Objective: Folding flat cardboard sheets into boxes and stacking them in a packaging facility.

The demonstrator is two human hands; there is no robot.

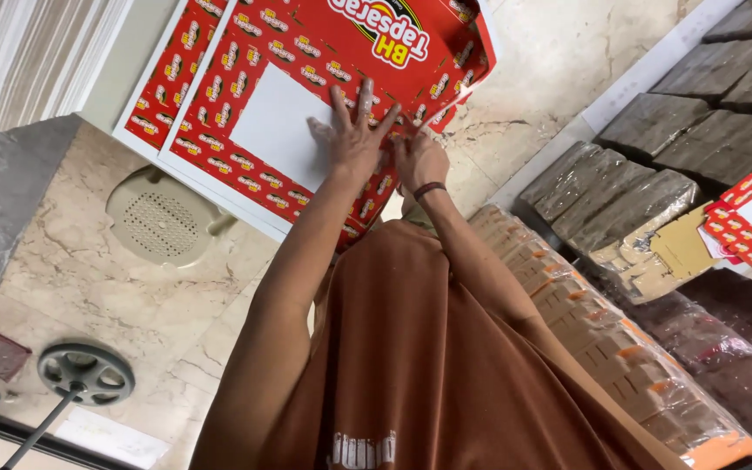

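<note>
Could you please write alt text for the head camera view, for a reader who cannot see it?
Two bare hands press on a flat red printed cardboard box with a white panel: the left hand spread flat, the right hand, wristband on, at a fold. Wrapped brown blocks are stacked at right.

1. The red printed carton [306,78] runs past the top edge, so its full outline is unseen.
2. The right hand [419,161] has its fingertips tucked behind the carton's flap.
3. The wrapped brown stacks [646,365] are cut off at the right and bottom edges.
</note>
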